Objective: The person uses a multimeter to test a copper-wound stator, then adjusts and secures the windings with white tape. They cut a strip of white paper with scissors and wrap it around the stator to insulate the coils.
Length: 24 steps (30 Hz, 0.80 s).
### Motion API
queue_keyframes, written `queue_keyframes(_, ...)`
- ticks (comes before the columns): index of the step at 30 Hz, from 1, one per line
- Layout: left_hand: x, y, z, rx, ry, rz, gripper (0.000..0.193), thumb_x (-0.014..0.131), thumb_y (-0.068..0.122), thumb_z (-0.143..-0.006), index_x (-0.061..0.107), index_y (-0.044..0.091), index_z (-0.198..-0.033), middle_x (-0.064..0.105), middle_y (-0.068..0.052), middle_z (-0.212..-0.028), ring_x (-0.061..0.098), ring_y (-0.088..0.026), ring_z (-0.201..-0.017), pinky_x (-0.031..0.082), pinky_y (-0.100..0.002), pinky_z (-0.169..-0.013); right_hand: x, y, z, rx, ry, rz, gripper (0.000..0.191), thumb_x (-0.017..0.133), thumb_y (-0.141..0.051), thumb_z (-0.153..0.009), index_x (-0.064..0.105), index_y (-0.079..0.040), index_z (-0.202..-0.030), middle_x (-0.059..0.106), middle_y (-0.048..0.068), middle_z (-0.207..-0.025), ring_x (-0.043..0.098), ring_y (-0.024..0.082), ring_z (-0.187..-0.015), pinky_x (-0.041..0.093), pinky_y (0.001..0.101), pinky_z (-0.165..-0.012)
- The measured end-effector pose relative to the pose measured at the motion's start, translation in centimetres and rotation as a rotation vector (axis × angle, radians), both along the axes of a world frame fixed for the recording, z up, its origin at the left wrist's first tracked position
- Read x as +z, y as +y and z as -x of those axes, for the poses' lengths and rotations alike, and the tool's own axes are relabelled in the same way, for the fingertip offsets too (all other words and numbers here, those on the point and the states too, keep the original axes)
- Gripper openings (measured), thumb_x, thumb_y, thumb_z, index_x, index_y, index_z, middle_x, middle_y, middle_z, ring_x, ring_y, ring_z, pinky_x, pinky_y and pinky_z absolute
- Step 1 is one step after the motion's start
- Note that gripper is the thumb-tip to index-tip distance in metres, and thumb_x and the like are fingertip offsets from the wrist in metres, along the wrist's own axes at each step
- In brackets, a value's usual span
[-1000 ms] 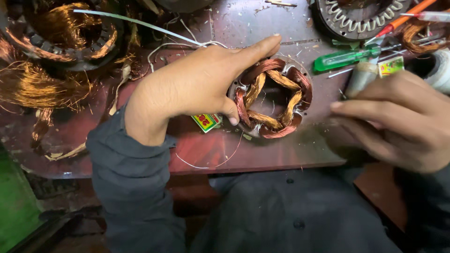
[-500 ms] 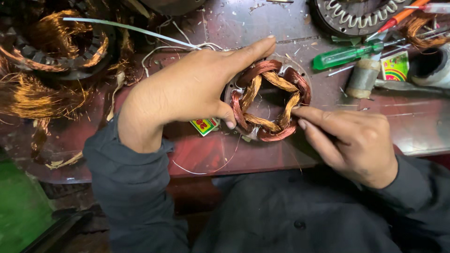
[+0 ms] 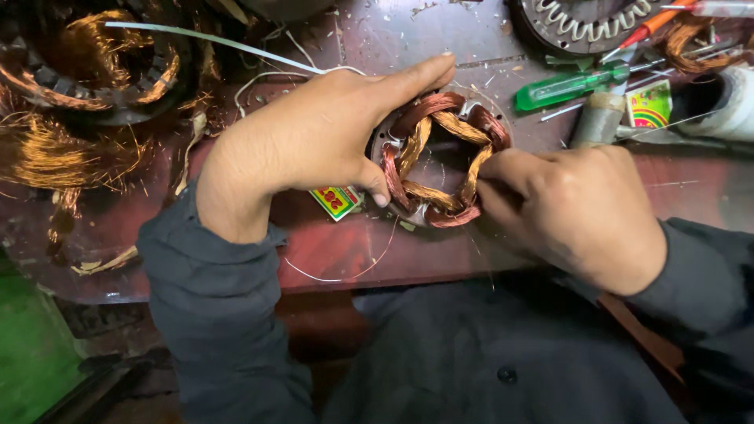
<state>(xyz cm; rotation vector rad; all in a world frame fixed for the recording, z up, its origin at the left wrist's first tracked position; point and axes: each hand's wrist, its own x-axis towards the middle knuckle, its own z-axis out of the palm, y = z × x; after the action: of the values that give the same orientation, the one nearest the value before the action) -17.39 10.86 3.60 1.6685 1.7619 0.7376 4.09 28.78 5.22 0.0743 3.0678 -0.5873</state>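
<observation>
A small round motor stator point(image 3: 440, 161) wound with copper wire coils lies on the dark red workbench point(image 3: 338, 251) near its front edge. My left hand point(image 3: 314, 141) grips the stator's left side, thumb on the lower coil and forefinger stretched over the top rim. My right hand point(image 3: 577, 208) presses its fingertips against the coils on the right side; what the fingers pinch is hidden. A thin loose wire point(image 3: 345, 271) trails from the stator toward the bench edge.
A larger stator with frayed copper windings point(image 3: 86, 71) sits at the far left. A green-handled screwdriver point(image 3: 569, 88), a grey roll point(image 3: 598, 118), a small colourful packet point(image 3: 648, 104) and another toothed stator point(image 3: 585, 23) lie at the back right. A small card point(image 3: 336, 201) lies under my left thumb.
My right hand has come in from the right side of the bench and set its fingers on the stator's right coils. My left hand has kept its hold.
</observation>
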Motion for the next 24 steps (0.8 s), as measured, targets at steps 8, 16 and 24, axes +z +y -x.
queue_keyframes(8, 0.2, -0.1, 0.0, 0.039, -0.007, 0.137, 0.116, 0.094, 0.018, -0.063, 0.031, 0.013, -0.16, 0.07, -0.026, -0.099, 0.07, -0.043, -0.084, 0.052, -0.048, -0.071, -2.6, 2.0, -1.2, 0.088, 0.145, 0.354, 0.012, 0.074, -0.008, -0.085, 0.068, -0.006, -0.095, 0.064, 0.006, -0.068, 0.065, 0.024, -0.058, 0.05, 0.0361, -0.056)
queue_keyframes(16, -0.2, -0.3, 0.2, -0.004, -0.053, 0.034, 0.118, 0.095, 0.02, -0.064, 0.028, 0.011, -0.161, 0.072, -0.025, -0.109, 0.071, -0.043, -0.091, 0.054, -0.047, -0.074, -2.1, 4.2, -2.0, 0.368, 0.261, 0.311, 0.022, 0.082, -0.005, -0.079, 0.073, -0.005, -0.099, 0.058, 0.005, -0.063, 0.057, 0.021, -0.053, 0.043, 0.0377, -0.052)
queue_keyframes(24, -0.3, -0.4, 0.1, 0.007, -0.061, 0.038, 0.118, 0.095, 0.021, -0.064, 0.029, 0.012, -0.161, 0.072, -0.025, -0.109, 0.07, -0.043, -0.092, 0.054, -0.047, -0.075, -3.0, 1.8, -1.8, 0.339, 0.379, 0.26, 0.031, 0.088, -0.008, -0.078, 0.076, 0.002, -0.104, 0.051, 0.006, -0.061, 0.052, 0.023, -0.05, 0.039, 0.038, -0.049)
